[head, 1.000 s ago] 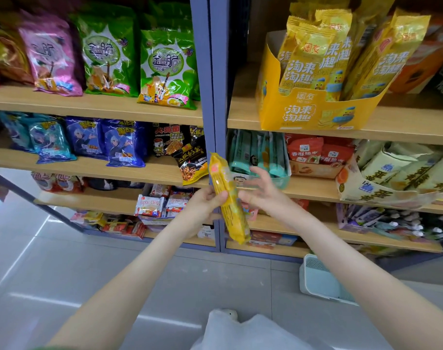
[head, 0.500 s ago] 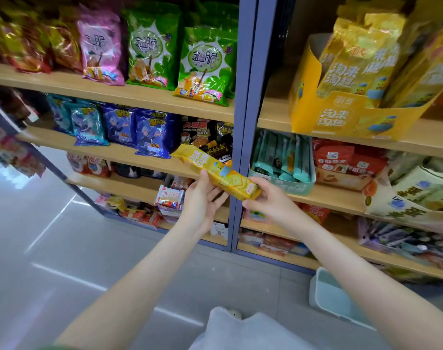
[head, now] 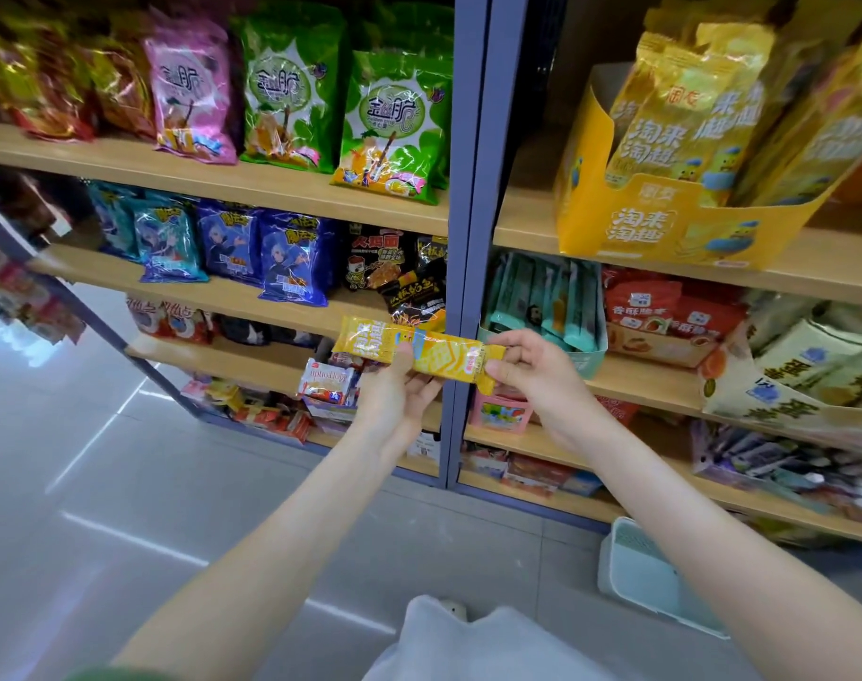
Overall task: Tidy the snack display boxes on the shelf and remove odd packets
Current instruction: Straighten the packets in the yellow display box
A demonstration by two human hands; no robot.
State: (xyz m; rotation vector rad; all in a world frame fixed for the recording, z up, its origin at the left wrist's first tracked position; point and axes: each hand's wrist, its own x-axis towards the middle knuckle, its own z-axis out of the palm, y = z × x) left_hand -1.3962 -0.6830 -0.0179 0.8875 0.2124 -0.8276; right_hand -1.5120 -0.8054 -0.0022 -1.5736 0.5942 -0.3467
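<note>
The yellow packet (head: pixel 419 353) lies nearly level at frame centre, across the blue shelf post (head: pixel 468 189). The left hand (head: pixel 399 400) grips its middle from below. The right hand (head: pixel 532 371) pinches its right end, apparently at the seal. A teal display box (head: pixel 593 353) sits just behind, with black packets (head: pixel 409 287) just above.

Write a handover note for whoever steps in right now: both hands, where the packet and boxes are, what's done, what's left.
Hands: the left hand grips the yellow packet from below, and the right hand pinches its right end.
The packet is off the shelf, held level in front of the blue post.
The yellow box of look-alike packets is on the upper right shelf. The teal box is on the shelf below.
Done: one odd packet seems pulled.
Left: probably put it in the yellow box, then straighten the boxes.
</note>
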